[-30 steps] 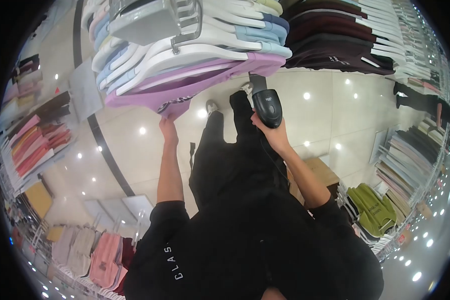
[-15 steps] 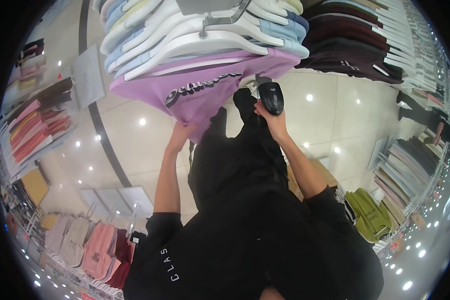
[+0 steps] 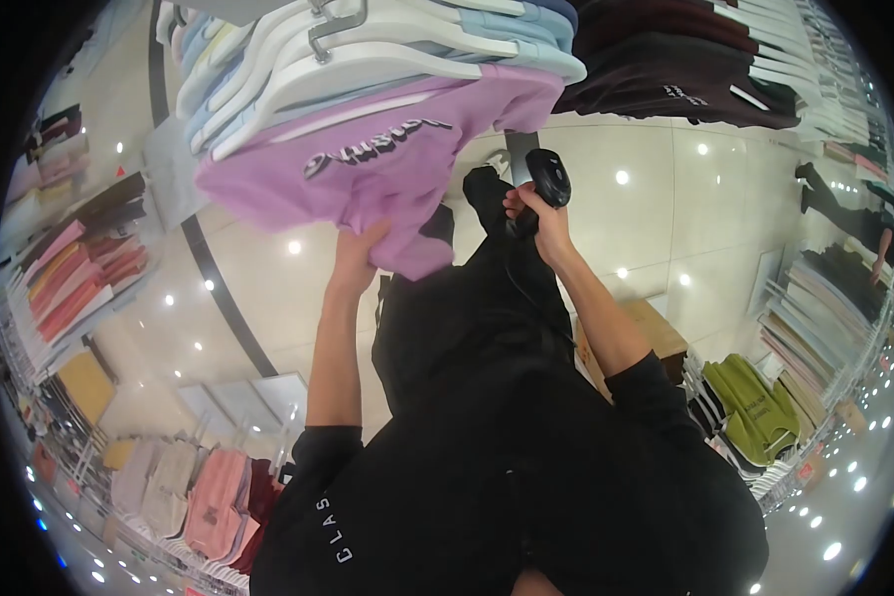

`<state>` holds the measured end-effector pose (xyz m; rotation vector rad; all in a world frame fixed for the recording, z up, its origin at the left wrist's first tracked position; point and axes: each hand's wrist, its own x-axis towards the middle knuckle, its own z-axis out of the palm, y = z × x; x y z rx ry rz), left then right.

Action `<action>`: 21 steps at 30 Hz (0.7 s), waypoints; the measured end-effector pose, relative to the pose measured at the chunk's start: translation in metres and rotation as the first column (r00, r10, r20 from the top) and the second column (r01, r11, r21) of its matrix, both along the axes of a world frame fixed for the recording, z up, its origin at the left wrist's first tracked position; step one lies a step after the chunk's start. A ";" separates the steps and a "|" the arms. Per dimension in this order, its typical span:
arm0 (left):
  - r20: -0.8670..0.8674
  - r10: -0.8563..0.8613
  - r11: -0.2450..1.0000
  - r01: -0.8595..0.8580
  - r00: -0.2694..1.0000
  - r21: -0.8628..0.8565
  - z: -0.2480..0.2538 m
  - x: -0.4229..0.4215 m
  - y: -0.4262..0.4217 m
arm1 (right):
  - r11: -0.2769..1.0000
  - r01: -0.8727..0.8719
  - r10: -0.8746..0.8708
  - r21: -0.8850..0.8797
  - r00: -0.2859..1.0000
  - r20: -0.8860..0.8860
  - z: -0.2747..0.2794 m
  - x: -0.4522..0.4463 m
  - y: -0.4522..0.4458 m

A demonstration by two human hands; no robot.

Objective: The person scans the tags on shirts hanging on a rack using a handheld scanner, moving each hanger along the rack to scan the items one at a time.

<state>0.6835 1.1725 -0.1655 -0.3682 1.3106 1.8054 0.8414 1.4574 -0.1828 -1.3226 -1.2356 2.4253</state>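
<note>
A purple T-shirt [image 3: 372, 164] with dark lettering hangs at the front of a rack on a white hanger [image 3: 348, 84]. My left hand [image 3: 359, 250] is closed on its lower part, and a loose fold of the cloth hangs beside the fingers. In my right hand [image 3: 544, 221] is a black handheld barcode scanner [image 3: 548, 179], held by its grip, its head up and to the right of the shirt. A thin dark cord runs down from it along my black trousers. The scanner's front is turned away from me.
Behind the purple shirt hang light blue shirts [image 3: 541, 62] on white hangers. Dark shirts [image 3: 656, 89] hang to the right. Racks of folded and hanging clothes stand on both sides. Below right are a cardboard box [image 3: 651, 333] and a green garment [image 3: 750, 407]. A person [image 3: 859, 223] is at far right.
My left hand has lifted the shirt's lower part, which now bunches and folds to the right. My right hand has tilted the scanner and drawn it slightly down. The rack sits higher in view.
</note>
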 end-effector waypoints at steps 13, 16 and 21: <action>0.273 -0.053 0.688 -0.163 0.961 0.707 0.122 -0.014 0.025 | 0.914 -0.205 0.129 -0.350 0.965 -0.228 0.000 -0.035 -0.033; 0.236 -0.028 0.703 -0.149 0.971 0.695 0.136 -0.010 0.029 | 0.915 -0.254 0.171 -0.313 0.948 -0.270 -0.002 -0.045 -0.051; 0.262 -0.050 0.629 -0.174 0.964 0.758 0.152 -0.012 0.030 | 0.840 -0.257 0.083 -0.477 0.931 -0.356 -0.002 -0.057 -0.067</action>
